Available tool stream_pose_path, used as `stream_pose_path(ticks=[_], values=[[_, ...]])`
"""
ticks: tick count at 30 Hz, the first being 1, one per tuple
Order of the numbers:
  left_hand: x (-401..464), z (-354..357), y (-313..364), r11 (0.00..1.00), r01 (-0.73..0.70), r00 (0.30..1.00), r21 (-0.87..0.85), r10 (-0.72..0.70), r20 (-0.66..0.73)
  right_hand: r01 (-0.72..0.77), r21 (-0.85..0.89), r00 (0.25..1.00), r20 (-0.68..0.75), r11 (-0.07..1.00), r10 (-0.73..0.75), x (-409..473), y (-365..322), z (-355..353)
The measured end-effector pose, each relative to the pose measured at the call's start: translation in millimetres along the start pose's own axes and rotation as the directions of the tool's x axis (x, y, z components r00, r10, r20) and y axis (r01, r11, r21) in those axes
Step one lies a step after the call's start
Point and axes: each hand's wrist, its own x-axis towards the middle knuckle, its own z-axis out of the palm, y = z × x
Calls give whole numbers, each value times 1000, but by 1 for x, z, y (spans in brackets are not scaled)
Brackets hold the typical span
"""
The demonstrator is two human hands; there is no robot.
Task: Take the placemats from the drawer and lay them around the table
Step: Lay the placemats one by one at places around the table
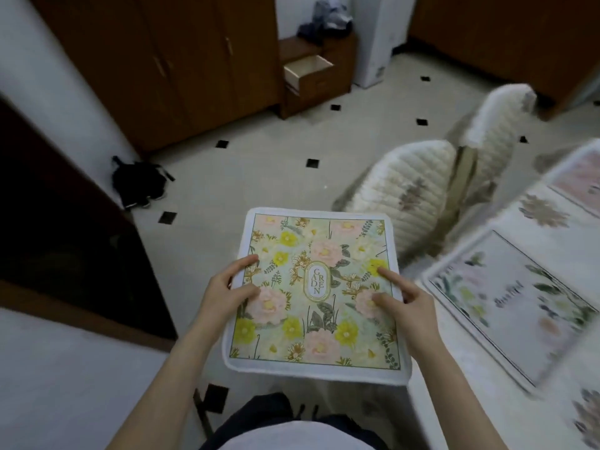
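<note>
I hold a floral placemat (319,319) with a white border and yellow and pink flowers flat in front of my body, above the floor. My left hand (227,290) grips its left edge, thumb on top. My right hand (406,298) grips its right edge, with a finger and the thumb lying on top. On the table (480,404) at the right lies a second placemat (516,303), pale with green leaves. A third placemat (581,180) shows further back at the frame edge. The open drawer (308,71) stands across the room in a small wooden unit.
Two chairs with quilted white covers (402,203) stand along the table's near side. A dark bag (138,183) lies on the tiled floor by the wall. Wooden cabinets (162,60) line the back left. A dark doorway opens at my left.
</note>
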Motion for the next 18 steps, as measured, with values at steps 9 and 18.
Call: stream_pose_path(ticks=[9,18], values=[[89,-124,31,997,-12,982,-72,-2,-186,6,-27,985,171,1000,-1,89,-69,159],[251,-133,76,997,-31,991,-77,20,-135,15,-84,944,331,996,14,240,-130,201]])
